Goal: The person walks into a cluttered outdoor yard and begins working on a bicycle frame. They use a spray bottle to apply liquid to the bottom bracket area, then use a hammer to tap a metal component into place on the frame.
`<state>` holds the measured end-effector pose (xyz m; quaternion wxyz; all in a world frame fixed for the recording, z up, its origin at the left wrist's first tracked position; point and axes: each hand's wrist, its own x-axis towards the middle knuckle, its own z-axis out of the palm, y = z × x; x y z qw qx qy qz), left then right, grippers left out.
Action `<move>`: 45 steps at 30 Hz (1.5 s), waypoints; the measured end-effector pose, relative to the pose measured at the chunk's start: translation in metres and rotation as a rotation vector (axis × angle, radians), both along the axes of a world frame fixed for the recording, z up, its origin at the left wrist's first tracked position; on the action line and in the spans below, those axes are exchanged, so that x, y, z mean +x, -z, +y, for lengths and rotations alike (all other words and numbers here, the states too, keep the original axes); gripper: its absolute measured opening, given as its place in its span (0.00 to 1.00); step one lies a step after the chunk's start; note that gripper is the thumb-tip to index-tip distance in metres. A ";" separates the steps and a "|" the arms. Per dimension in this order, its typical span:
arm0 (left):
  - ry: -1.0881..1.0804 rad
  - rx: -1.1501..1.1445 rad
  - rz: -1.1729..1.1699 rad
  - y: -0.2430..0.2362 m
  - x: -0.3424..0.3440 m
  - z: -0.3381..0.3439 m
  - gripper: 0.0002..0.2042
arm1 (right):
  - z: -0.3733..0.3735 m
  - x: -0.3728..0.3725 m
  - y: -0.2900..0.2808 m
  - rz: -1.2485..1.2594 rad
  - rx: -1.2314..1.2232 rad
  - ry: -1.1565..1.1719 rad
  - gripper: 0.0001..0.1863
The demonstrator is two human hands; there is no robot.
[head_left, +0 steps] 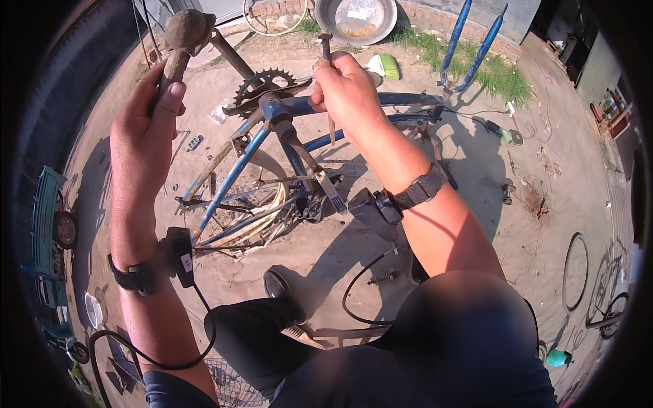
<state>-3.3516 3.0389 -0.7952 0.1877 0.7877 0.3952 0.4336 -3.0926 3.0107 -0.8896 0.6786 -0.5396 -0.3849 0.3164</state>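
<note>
My left hand point(144, 139), raised at the left, is wrapped round the handle of a hammer point(187, 34) with a worn, rounded head pointing up. Closed round a rusty metal spike point(326, 46) is my right hand point(348, 92). The spike stands nearly upright, its flat head above my fist and its tapered end below. Beneath and between the hands lies a blue bicycle frame point(235, 166) without wheels. Its dark chainring point(265, 80) sits at the far side, near a metal tube. Whether the spike touches the frame is hard to tell.
A blue fork point(484, 51) points up at the far right. Beyond the frame are a metal basin point(357, 20) and a green-and-white brush point(386, 66). Coiled pale tubing point(272, 211) lies under the frame. A tyre point(575, 272) rests at the right, a teal cart point(51, 251) stands left.
</note>
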 end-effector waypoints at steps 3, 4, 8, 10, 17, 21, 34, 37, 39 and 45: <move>-0.074 -0.202 -0.272 0.057 -0.022 -0.025 0.21 | 0.008 0.008 0.047 -0.174 -0.275 -0.054 0.22; -0.061 -0.281 -0.354 0.077 -0.033 -0.029 0.21 | 0.006 0.004 0.047 -0.270 -0.319 -0.067 0.25; -0.048 -0.436 -0.526 0.151 -0.059 -0.044 0.21 | 0.000 -0.016 0.045 -0.496 -0.439 -0.058 0.32; -0.048 -0.521 -0.573 0.171 -0.063 -0.053 0.22 | 0.004 -0.019 0.044 -0.512 -0.460 -0.037 0.33; 0.003 -0.624 -0.680 0.204 -0.087 -0.066 0.22 | 0.010 -0.040 0.040 -0.161 -0.491 0.019 0.26; -0.006 -0.624 -0.692 0.202 -0.099 -0.071 0.23 | 0.007 -0.049 0.034 -0.069 -0.528 0.027 0.26; 0.009 -0.614 -0.754 0.198 -0.114 -0.080 0.23 | 0.009 -0.052 0.042 0.081 -0.542 0.023 0.22; 0.009 -0.607 -0.767 0.195 -0.116 -0.079 0.23 | 0.013 -0.052 0.043 0.083 -0.519 0.029 0.19; 0.010 -0.594 -0.777 0.196 -0.114 -0.080 0.23 | 0.016 -0.051 0.043 0.100 -0.510 0.042 0.18; 0.001 -0.589 -0.766 0.197 -0.114 -0.079 0.23 | 0.016 -0.050 0.039 0.076 -0.523 0.046 0.18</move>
